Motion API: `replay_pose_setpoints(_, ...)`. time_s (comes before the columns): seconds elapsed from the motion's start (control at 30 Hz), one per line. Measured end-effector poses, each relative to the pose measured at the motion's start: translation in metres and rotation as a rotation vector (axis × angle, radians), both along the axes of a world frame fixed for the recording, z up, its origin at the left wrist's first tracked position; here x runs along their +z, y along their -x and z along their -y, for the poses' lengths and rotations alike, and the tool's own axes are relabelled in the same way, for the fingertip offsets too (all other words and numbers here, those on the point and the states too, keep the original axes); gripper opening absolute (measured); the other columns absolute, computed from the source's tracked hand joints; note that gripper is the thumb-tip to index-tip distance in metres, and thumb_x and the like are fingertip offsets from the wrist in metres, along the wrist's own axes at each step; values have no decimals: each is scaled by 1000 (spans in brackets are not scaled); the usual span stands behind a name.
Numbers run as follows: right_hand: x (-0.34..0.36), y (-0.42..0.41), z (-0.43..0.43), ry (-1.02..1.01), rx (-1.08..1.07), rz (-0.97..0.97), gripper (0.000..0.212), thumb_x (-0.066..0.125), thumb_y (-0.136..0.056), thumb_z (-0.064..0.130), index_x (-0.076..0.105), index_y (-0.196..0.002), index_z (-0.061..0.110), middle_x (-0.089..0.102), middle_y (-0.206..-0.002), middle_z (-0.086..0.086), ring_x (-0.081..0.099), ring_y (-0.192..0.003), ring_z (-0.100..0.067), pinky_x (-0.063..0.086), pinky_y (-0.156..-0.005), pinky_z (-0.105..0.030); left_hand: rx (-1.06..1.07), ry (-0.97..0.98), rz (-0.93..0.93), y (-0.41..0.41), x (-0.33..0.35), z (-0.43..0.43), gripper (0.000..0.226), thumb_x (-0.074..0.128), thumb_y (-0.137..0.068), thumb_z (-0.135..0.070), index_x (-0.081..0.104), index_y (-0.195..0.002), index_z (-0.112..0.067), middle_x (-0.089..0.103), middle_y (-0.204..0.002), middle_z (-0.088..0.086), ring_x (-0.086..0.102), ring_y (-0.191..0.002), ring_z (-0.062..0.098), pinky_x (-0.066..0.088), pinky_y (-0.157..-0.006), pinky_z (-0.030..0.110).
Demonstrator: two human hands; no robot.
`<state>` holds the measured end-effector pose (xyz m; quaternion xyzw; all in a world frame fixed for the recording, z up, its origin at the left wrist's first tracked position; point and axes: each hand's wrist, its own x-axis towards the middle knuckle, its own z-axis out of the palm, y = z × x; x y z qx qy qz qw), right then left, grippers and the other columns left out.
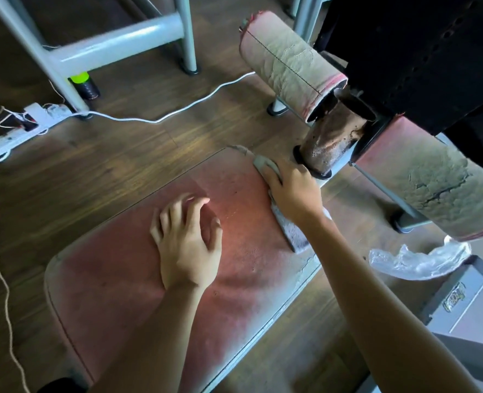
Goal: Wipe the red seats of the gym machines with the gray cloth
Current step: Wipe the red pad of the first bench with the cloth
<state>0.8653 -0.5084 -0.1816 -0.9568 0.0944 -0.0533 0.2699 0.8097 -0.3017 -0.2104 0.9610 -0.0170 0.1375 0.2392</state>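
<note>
Head view: left hand [187,242] rests mid-frame on the red seat [121,293], fingers loosely spread, holding nothing. Just beyond it, right hand [291,194] presses flat on the gray cloth [291,234], which lies lengthwise along the seat's right edge. Rest of the seat's toward lower left.

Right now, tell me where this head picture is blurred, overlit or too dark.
Head view: the left hand shows motion blur at its fingertips; a warm bright patch falls on the red seat beside them; the black block at upper right is too dark for detail; the clear plastic glints.
</note>
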Motion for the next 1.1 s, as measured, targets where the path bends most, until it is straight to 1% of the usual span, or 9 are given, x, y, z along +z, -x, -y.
replay_pose_setpoints(0.13,-1,25,5,46,-10,58,36,43,-102,49,63,-123,28,68,-115,1,59,-107,-29,49,-86,-40,-1,10,-6,-1,1,1,36,57,-86,-36,61,-121,-28,56,-131,-3,50,-125,27,24,-119,49)
replay_pose_setpoints(0.2,-1,16,5,50,-11,35,37,42,-102,51,64,-120,27,69,-113,1,61,-105,-29,51,-83,-41,0,4,-11,-1,2,1,36,57,-86,-35,61,-121,-27,56,-131,-2,51,-125,27,23,-119,48)
replay_pose_setpoints(0.3,4,-19,-5,11,63,-41,37,45,-100,51,66,-119,26,72,-105,-4,64,-99,-34,51,-76,-39,-1,-3,-12,-2,2,2,36,56,-86,-36,61,-121,-26,56,-130,-1,51,-125,28,25,-119,50)
replay_pose_setpoints(0.43,11,-83,-21,-101,173,-256,43,48,-96,58,69,-118,27,72,-107,-6,64,-103,-32,52,-90,-43,-6,-24,-18,-2,0,1,37,54,-88,-38,62,-122,-26,57,-128,3,51,-125,29,27,-118,53)
replay_pose_setpoints(0.5,9,-93,-22,-165,183,-268,45,49,-95,59,70,-117,25,73,-107,-5,65,-104,-28,52,-92,-43,-5,-23,-17,-2,0,0,37,55,-88,-38,62,-123,-26,57,-129,2,49,-125,28,27,-118,53)
replay_pose_setpoints(0.73,-3,-48,-12,68,76,-146,43,43,-99,57,63,-122,27,71,-109,-13,63,-99,-43,51,-80,-44,-4,-35,-17,-1,1,1,39,56,-86,-37,62,-124,-25,55,-131,1,44,-125,25,30,-116,54)
replay_pose_setpoints(0.83,2,-75,-15,-67,129,-215,43,44,-97,59,68,-112,27,71,-103,-7,64,-98,-34,51,-83,-41,-7,-57,-17,-2,0,0,40,57,-87,-37,62,-124,-25,56,-130,3,45,-125,26,29,-117,54)
replay_pose_setpoints(0.93,4,-96,-22,-190,186,-215,42,49,-93,62,71,-105,28,69,-88,1,66,-93,-26,50,-77,-34,-7,-68,-25,-3,-1,1,40,55,-88,-38,61,-125,-25,56,-130,4,48,-125,29,28,-117,54)
replay_pose_setpoints(1.1,-9,-62,-17,-37,120,-59,40,44,-96,62,65,-117,35,70,-107,-3,62,-101,-30,45,-75,-36,-7,-65,-9,-2,-1,0,41,55,-86,-38,60,-124,-25,55,-133,2,43,-125,25,32,-113,55)
